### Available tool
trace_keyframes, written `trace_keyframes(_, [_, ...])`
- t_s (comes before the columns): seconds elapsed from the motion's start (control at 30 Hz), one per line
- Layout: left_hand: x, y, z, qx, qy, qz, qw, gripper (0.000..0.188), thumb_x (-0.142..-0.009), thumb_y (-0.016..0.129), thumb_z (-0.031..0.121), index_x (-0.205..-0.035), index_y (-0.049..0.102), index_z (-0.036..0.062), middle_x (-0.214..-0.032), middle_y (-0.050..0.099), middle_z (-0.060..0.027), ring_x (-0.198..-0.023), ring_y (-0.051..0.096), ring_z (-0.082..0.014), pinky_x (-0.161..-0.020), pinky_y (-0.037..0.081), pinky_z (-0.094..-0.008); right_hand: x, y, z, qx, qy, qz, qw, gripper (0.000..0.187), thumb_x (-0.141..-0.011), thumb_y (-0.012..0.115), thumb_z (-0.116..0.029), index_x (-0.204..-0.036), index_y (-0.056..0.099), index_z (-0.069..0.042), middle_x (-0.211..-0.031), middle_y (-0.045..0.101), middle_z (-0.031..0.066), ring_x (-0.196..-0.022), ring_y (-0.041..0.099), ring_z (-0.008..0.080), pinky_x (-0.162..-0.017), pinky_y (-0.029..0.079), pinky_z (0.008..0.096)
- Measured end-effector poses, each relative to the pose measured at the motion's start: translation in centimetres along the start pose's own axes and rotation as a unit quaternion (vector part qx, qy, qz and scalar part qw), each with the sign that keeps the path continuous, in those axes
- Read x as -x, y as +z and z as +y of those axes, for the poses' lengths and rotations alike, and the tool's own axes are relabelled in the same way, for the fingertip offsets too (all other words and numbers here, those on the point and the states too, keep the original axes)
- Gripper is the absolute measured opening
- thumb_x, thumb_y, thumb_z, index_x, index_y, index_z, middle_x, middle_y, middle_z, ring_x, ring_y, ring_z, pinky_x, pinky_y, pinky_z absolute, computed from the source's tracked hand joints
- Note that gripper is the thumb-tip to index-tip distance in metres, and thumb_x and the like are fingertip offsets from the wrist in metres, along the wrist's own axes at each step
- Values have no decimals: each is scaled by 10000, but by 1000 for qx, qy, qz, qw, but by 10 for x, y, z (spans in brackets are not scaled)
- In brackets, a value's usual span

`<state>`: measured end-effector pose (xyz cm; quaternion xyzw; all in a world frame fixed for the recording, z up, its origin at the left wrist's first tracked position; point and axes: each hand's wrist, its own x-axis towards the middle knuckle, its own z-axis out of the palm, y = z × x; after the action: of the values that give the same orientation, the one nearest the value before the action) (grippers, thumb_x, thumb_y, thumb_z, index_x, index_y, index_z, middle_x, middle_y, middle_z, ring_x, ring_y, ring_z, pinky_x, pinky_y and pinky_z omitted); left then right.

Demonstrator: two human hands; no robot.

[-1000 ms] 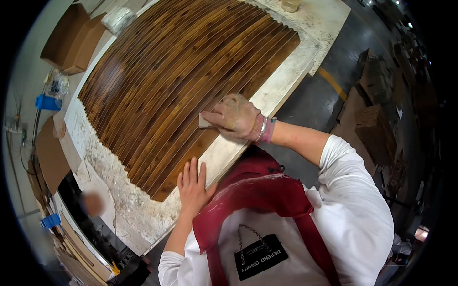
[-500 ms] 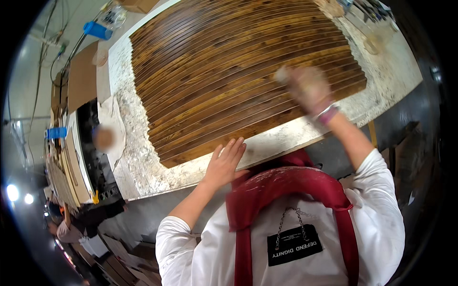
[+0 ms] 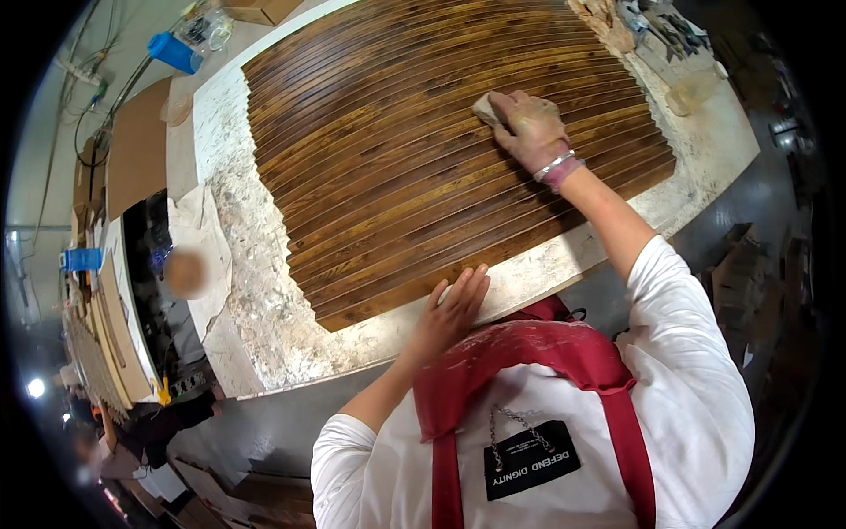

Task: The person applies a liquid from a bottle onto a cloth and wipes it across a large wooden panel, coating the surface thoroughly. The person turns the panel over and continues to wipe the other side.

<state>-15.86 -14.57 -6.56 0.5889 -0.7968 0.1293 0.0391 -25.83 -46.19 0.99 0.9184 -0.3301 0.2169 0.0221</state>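
Note:
A wide panel of dark brown, glossy wood strips (image 3: pixel 379 167) lies on the white worktable before me, its side edges stepped. My right hand (image 3: pixel 533 132), in what looks like a thin stained glove with a pink cuff and a bracelet at the wrist, is closed on a pale cloth pad (image 3: pixel 486 108). The pad touches the strips right of the panel's middle. My left hand (image 3: pixel 454 309) rests at the panel's near edge, fingers stretched out and holding nothing.
The white tabletop (image 3: pixel 256 300) is blotched with stain. Several tools (image 3: pixel 670 31) lie at the far right by crumpled brown paper (image 3: pixel 608 22). A blue cup (image 3: pixel 174 53) lies at the far left, near cardboard (image 3: pixel 139 145). Another person (image 3: pixel 110 441) is at lower left.
My right hand has swept the cloth pad leftward and farther away across the strips. Along the near edge, my left hand sits slightly farther right. The whole view has shifted a little.

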Motion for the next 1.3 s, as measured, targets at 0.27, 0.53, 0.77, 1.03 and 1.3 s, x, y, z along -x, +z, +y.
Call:
trace_keyframes(0.27, [-1, -1, 0, 15, 8, -34, 999, 501, -954, 410, 256, -1438, 431, 129, -1542, 380, -3, -1424, 332, -153, -1168, 146, -426, -18, 29, -116, -116, -127, -27, 985, 227, -793, 627, -150, -1002, 673, -229, -770, 675, 46, -716, 644, 288, -718, 512, 415])
trace_keyframes(0.53, [3, 10, 6, 9, -7, -33, 999, 540, -952, 433, 287, -1471, 379, 146, -1577, 313, 2, -1455, 270, -157, -1159, 173, -423, -36, 26, -44, -183, -39, 40, 982, 224, -826, 591, -81, -984, 713, -184, -872, 707, 109, -797, 667, 302, -731, 536, 424])
trace_keyframes(0.77, [7, 6, 6, -31, 6, -81, 996, 462, -914, 506, 298, -1368, 504, 208, -1513, 405, -4, -1395, 359, -199, -1097, 280, -416, -16, -2, 92, -103, 53, -54, 992, 179, -873, 609, -189, -1004, 723, -235, -865, 705, 135, -756, 686, 305, -690, 559, 417])
trace_keyframes(1.03, [-20, 2, 21, 3, 7, -49, 999, 425, -913, 504, 285, -1325, 569, 201, -1491, 451, -10, -1379, 392, -183, -1121, 245, -420, -2, -3, 50, -86, -49, -120, 988, 201, -887, 530, -195, -934, 692, -86, -882, 698, 154, -819, 680, 337, -746, 549, 463])
trace_keyframes(1.3, [-37, 2, 23, 50, -12, -111, 992, 502, -899, 495, 208, -1401, 499, 189, -1525, 404, 11, -1382, 384, -167, -1135, 238, -413, 17, -33, 158, 12, 94, 21, 995, 275, -959, 521, -344, -965, 686, -124, -792, 672, 136, -717, 661, 294, -672, 547, 420])
